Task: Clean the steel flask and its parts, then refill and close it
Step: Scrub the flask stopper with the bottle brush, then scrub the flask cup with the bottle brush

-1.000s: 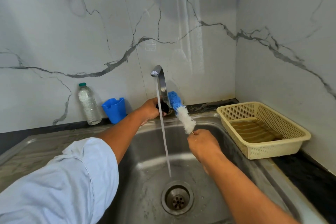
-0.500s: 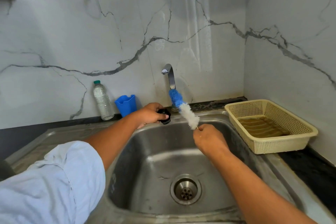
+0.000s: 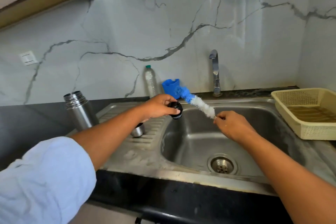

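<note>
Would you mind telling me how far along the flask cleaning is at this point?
Taken apart: the open steel flask stands upright, its small steel cup on the ribbed drainboard. In hand: the left hand holds the black round stopper, the right hand pinches the blue-and-white bottle brush. Left: refilling and closing; the flask is uncapped.

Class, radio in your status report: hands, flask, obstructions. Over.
Left hand grips black stopper; right hand pinches bottle brush. Flask open, upright, left of sink. Steel cup under left forearm.

Blue-and-white brush (image 3: 195, 102), black stopper (image 3: 176, 109), silver flask (image 3: 78, 111), cream basket (image 3: 307, 114), blue cup (image 3: 170, 87), grey-veined white wall (image 3: 163, 32)
</note>
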### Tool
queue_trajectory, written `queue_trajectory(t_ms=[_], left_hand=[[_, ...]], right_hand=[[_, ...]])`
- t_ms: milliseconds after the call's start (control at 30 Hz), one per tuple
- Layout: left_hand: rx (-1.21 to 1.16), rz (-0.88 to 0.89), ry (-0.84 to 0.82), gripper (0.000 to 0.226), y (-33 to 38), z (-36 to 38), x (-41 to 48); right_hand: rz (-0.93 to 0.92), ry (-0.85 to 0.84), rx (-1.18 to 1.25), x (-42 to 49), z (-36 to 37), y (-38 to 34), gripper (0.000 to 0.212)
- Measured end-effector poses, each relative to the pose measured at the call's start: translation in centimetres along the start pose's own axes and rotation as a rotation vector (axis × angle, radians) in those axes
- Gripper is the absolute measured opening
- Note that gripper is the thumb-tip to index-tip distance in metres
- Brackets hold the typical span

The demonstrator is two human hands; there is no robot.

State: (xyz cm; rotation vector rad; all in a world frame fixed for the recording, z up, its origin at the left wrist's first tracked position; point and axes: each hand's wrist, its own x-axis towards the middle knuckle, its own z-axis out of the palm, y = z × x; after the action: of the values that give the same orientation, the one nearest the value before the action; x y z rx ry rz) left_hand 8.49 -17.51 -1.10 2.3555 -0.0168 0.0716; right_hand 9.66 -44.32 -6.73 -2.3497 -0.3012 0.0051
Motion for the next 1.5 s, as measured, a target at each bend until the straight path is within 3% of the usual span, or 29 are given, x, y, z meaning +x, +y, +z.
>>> queue_trajectory(t_ms=[300,600,900,1100,1233,1333,1500], left_hand=[[0.174,-0.223,0.058,0.044,-5.8,-5.4,-9.6],[0.292,-0.337,0.038,0.051,-10.0,-6.0,-11.7],[0.353,-0.335,0.029,0.051,-10.5,-6.0,-12.0],[0.433,-0.324,-0.008,0.047,-9.8,-6.0,-12.0],[0.472,-0.339,-0.058,0.059,-9.1,-6.1,-11.8],[0.423,-0.312,0.024,0.067,-8.5,-6.0,-11.0],[0.539,-0.252,0.133,0.05,-7.6,-5.1,-8.8]], right_hand=[[-0.131,-0.028,0.03,-1.5,1.4,-1.6,0.021],[-0.172,-0.033,0.013,-1.6,2.3,-1.6,0.024],[-0.313,0.048,-0.248,-2.7,4.4,-4.0,0.028],[-0.32,0.033,-0.432,-2.8,6.1,-7.4,0.023],[-0.284,0.046,-0.51,-3.0,6.6,-9.5,0.025],[-0.25,0.047,-0.542,-2.9,6.8,-10.4,0.025],[-0.168,0.049,-0.512,-2.7,6.8,-10.4,0.026]])
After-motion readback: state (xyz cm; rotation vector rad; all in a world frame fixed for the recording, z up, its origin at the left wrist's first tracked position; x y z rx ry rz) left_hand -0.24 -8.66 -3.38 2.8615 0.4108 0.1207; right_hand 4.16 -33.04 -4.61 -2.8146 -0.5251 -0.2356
